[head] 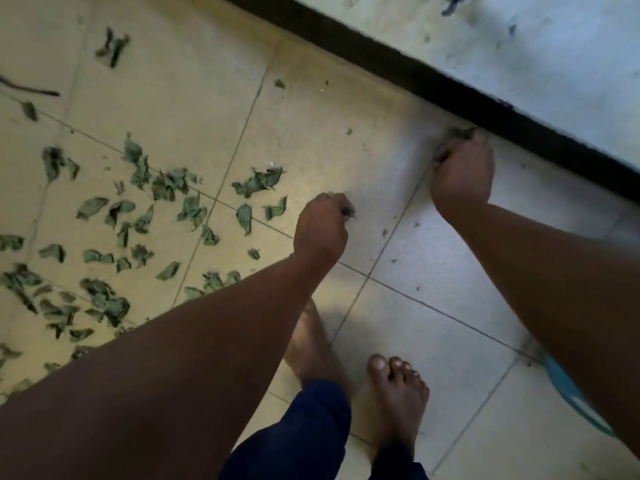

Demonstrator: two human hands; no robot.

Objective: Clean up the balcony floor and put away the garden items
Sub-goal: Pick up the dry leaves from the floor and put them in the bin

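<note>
- The left hand [320, 225] is curled into a fist low over the tiled floor [346, 109], with a dark leaf scrap [347, 212] showing at its fingertips; it appears to pinch that scrap.
- The right hand [462, 174] is also curled, close beside the black skirting strip [450, 93], and a bit of green debris [462, 133] sticks out just past its knuckles; I judge it holds that piece, though blur hides the fingers.
- The bulk of the work, the dried leaves [138, 209], lies scattered on the floor to the outer side of the left hand, some near it, most well apart.
- These leaves look curled and shrivelled, so they are probably very light, brittle and apt to crumble; a loose scooping grasp under several at once should serve better than a hard pinch.
- The leaves point every way, with no shared long axis; the nearest one [245, 218] runs roughly lengthwise away from the person.
- A thin dark twig [31, 88] far beyond the left hand lies crosswise and looks stiff enough to lift by its middle.
</note>
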